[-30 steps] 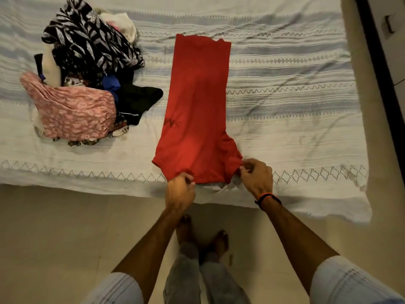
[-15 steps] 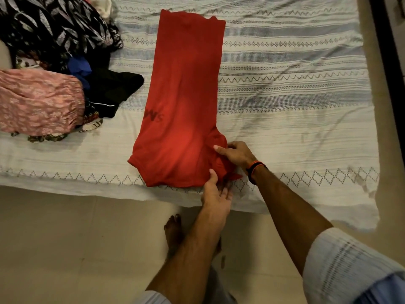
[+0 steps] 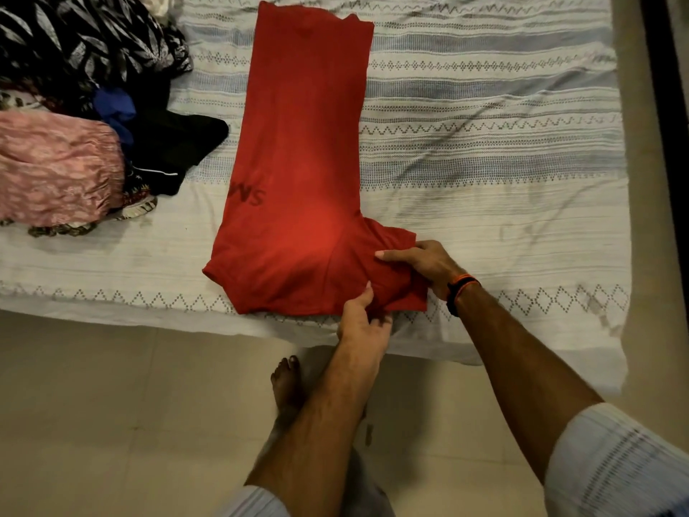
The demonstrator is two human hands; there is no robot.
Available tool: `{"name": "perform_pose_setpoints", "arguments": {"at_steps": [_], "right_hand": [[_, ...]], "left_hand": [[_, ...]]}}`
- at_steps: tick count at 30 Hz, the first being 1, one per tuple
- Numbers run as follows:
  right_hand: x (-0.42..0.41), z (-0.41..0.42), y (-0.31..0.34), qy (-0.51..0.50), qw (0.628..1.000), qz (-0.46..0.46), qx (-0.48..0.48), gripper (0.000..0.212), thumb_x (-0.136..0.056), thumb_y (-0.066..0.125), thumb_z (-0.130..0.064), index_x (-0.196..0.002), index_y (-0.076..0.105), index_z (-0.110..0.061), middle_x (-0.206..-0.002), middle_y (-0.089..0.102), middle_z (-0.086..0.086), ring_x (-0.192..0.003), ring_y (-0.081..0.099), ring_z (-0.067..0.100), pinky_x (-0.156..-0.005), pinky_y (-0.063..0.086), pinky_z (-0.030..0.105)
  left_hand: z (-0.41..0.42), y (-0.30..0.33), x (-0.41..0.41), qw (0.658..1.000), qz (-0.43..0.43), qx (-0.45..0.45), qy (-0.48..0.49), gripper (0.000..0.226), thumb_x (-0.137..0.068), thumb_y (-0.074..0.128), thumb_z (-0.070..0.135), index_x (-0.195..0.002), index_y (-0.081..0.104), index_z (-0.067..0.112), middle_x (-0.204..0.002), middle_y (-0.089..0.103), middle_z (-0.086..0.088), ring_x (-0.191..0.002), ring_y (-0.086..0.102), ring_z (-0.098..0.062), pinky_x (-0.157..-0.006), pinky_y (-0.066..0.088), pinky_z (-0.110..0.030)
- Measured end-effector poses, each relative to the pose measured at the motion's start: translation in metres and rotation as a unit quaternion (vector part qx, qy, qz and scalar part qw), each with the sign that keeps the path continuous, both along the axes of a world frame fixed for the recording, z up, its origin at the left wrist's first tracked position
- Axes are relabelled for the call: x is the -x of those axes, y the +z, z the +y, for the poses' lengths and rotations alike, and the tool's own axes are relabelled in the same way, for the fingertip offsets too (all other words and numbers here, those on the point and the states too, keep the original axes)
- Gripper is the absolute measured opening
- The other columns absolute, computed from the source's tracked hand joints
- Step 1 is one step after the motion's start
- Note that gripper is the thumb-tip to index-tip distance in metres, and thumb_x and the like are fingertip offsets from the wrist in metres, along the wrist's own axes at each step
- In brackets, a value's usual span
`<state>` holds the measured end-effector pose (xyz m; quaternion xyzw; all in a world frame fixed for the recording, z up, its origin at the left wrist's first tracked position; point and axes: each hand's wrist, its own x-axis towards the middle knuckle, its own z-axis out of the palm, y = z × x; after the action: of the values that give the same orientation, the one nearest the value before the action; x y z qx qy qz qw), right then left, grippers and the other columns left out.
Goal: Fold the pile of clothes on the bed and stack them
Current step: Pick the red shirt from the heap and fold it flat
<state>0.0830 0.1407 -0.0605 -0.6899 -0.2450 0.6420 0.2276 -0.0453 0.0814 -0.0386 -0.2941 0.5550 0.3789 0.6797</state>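
Note:
A red T-shirt (image 3: 298,151) lies lengthwise on the bed (image 3: 484,143), folded in half, with dark lettering near its left edge and one sleeve sticking out at the near right. My right hand (image 3: 417,261) lies on that sleeve, fingers stretched leftward over the cloth. My left hand (image 3: 363,319) pinches the sleeve's near edge at the shirt's bottom hem, thumb on top and fingers under the cloth. An unfolded clothes pile (image 3: 82,106) sits at the left: a black-and-white leaf print, a pink patterned piece, blue and black garments.
The bed has a white and grey-blue striped cover, with bare cover to the right of the shirt. Its near edge hangs over a beige tiled floor (image 3: 112,404), where my bare foot (image 3: 285,382) stands. A dark vertical frame (image 3: 667,106) runs along the right.
My left hand has shifted right from the shirt's bottom middle to the sleeve's near edge. My right hand has gone from gripping the sleeve to lying stretched on it. The view moved closer.

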Motion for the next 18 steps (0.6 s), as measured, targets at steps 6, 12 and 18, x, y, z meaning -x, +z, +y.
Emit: {"name": "perform_pose_setpoints", "arguments": {"at_steps": [6,12,18], "right_hand": [[-0.012,-0.015,-0.014,-0.031,0.998,-0.059,-0.009,0.028,-0.068,0.082,-0.003,-0.095,0.075,-0.004,-0.097,0.076,0.011,-0.097,0.071,0.028,-0.092,0.056,0.045],[-0.014,-0.022,-0.027,-0.031,0.995,-0.098,-0.014,0.019,-0.076,0.080,-0.016,-0.094,0.074,-0.013,-0.096,0.075,0.005,-0.096,0.070,0.023,-0.089,0.057,0.039],[-0.010,-0.025,-0.025,-0.037,0.995,-0.092,-0.014,0.034,-0.076,0.081,-0.039,-0.099,0.075,-0.015,-0.098,0.075,0.002,-0.095,0.070,0.020,-0.087,0.056,0.039]], "left_hand": [[-0.011,-0.010,-0.009,0.997,0.007,0.043,-0.065,0.032,-0.084,0.074,0.027,-0.103,0.061,0.004,-0.092,0.061,-0.005,-0.080,0.058,-0.017,-0.062,0.048,-0.029],[-0.025,-0.012,-0.010,0.856,0.448,-0.021,-0.255,0.037,-0.071,0.086,0.025,-0.087,0.059,0.007,-0.086,0.061,-0.004,-0.080,0.058,-0.020,-0.082,0.054,-0.038],[-0.014,-0.031,0.000,0.599,0.538,-0.299,-0.512,0.070,-0.065,0.087,0.021,-0.126,0.054,0.016,-0.125,0.056,-0.001,-0.115,0.050,-0.018,-0.099,0.042,-0.030]]}}
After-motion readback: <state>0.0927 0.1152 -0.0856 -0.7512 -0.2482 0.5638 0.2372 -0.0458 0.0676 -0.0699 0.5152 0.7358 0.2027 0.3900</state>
